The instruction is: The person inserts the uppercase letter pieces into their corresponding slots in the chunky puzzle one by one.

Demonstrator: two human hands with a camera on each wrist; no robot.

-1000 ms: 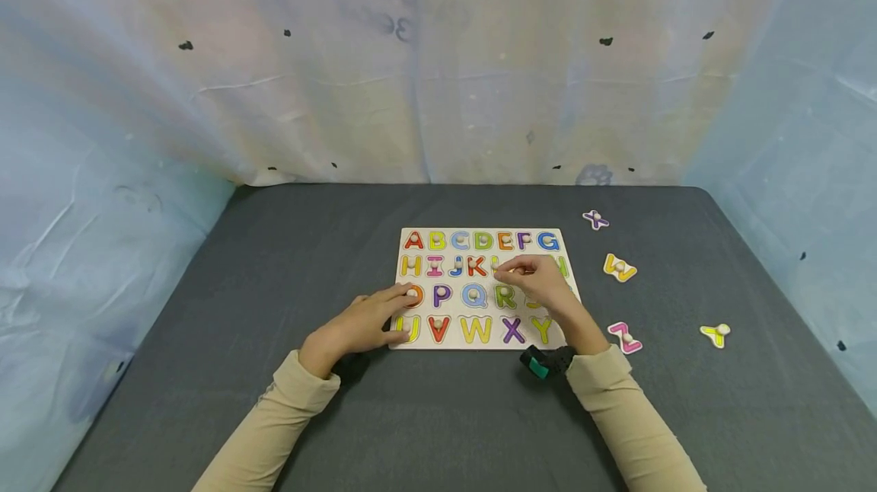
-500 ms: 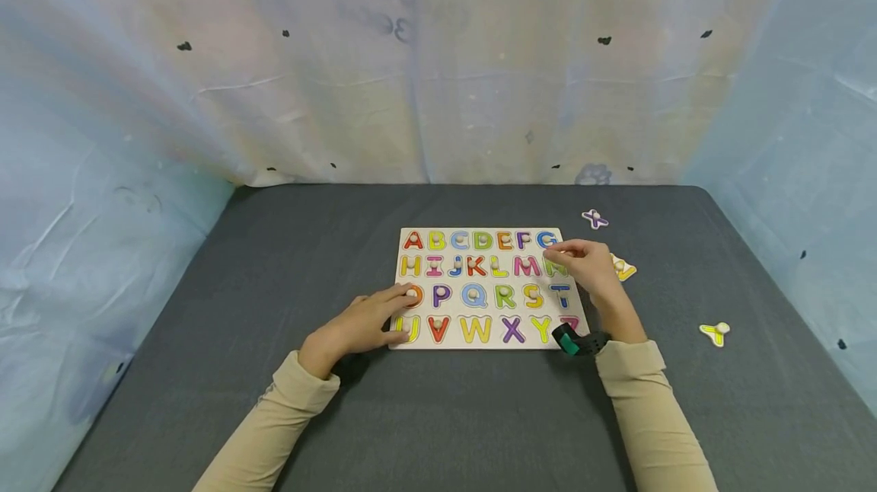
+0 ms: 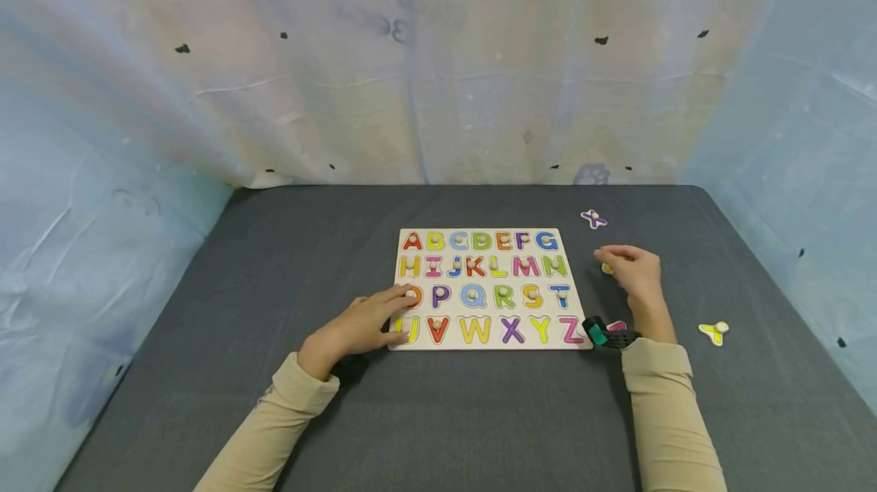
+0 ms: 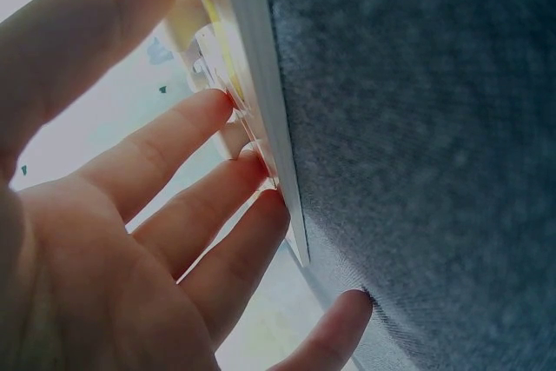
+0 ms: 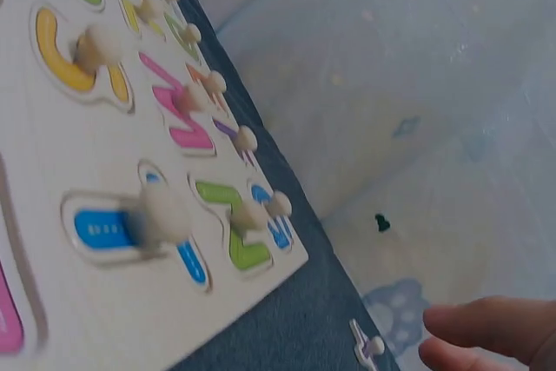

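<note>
A white wooden alphabet board [image 3: 493,311] lies on the grey table, most of its letters carrying round knobs. In the bottom row, the W, X, Y and Z places show no knobs. My left hand [image 3: 370,321] rests with extended fingers on the board's left edge, near the O and U; the left wrist view shows its fingertips [image 4: 217,103] along that edge. Right of the board, my right hand [image 3: 637,275] hovers over a yellow W piece [image 3: 607,269], mostly hidden beneath it. Its fingertips [image 5: 447,321] hold nothing visible in the right wrist view.
A purple X piece [image 3: 594,219] lies at the back right. Farther right is a yellow Y piece [image 3: 715,333]. The right wrist strap partly covers a pink Z piece [image 3: 618,326]. Pale sheets [image 3: 479,96] enclose the table's back and sides.
My right hand has moved rightward off the board, from near the L, past the N, to above the W piece. My left hand has stayed at the board's left edge.
</note>
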